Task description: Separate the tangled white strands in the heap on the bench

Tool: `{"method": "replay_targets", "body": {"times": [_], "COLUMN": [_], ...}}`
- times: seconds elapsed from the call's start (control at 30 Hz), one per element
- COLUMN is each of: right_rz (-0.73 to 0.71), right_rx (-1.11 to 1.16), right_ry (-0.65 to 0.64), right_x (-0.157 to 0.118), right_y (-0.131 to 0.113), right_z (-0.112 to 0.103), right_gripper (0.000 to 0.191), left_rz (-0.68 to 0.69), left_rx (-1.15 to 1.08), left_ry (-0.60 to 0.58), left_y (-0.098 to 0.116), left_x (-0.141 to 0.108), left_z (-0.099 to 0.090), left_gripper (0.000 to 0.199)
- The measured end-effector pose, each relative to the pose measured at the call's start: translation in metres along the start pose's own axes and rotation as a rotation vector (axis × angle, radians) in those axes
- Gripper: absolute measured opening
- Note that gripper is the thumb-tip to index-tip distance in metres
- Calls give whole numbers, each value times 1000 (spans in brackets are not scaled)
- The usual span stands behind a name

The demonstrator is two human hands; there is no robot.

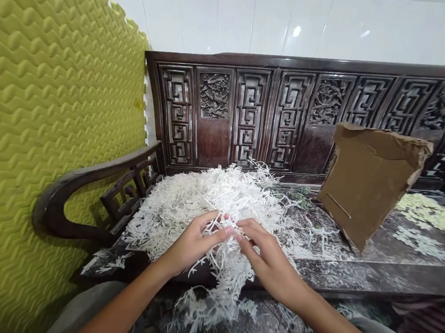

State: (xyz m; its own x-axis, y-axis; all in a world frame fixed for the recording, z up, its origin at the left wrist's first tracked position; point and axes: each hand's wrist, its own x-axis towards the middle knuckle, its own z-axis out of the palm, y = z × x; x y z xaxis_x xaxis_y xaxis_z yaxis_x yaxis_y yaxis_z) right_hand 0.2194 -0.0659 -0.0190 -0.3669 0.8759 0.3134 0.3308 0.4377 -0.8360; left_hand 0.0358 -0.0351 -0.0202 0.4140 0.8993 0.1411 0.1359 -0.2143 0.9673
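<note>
Far left: yellow textured mat [58, 97], upright, alongside the curved wooden armrest [86, 176]. A few loose white bits [110, 261] lie at the near left corner of the dark bench [356, 274]. Next, the white pile [181, 199], a tangled heap of branching strands reaching back toward the carved backrest [213, 140] and hanging over the front edge; more strands lie below.

At the pile's front, my left hand [195, 241] and right hand [271, 257] are together, fingertips nearly meeting, both clamped on a white sprig [230, 223]. The sprig is over the pile; its strands merge visually with those underneath, so its full extent cannot be told.

Right of the pile, scattered strands run up to a brown cardboard piece [367, 183], standing tilted and blocking part of the backrest. Cannot tell whether it is a box or holds anything. Beyond it: pale yellow pieces [434, 214], with pale greenish pieces [422, 243] nearer me. Striped fabric [429, 326] at lower right.
</note>
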Motion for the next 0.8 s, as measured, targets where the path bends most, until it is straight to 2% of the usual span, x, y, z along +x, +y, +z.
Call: {"method": "replay_targets", "body": {"times": [0.13,0.2,0.27,0.4,0.6,0.73,0.8], "right_rz": [72,121,150,165,-3,-215,-313], "right_rx": [207,214,120,-189,-536,-684,-713], "right_ry": [4,24,41,60,105,126,144], "right_x": [2,3,3,1,-1,-7,-11], "right_y": [2,1,-2,0,5,1,0], "right_z": [1,1,2,4,11,24,30], "right_gripper": [30,34,34,31,34,28,24], "left_rz": [-5,-29,-36,-3,37,-29,-6], "left_rx": [64,85,103,114,106,184,226], "left_ry": [80,119,144,86,103,296,339], "left_y": [-4,-7,-9,-8,-13,-24,-27], "left_x": [0,-1,-2,-2,3,9,12], "left_z": [-3,-2,1,7,7,11,13], "left_gripper": [38,41,42,31,31,38,40]}}
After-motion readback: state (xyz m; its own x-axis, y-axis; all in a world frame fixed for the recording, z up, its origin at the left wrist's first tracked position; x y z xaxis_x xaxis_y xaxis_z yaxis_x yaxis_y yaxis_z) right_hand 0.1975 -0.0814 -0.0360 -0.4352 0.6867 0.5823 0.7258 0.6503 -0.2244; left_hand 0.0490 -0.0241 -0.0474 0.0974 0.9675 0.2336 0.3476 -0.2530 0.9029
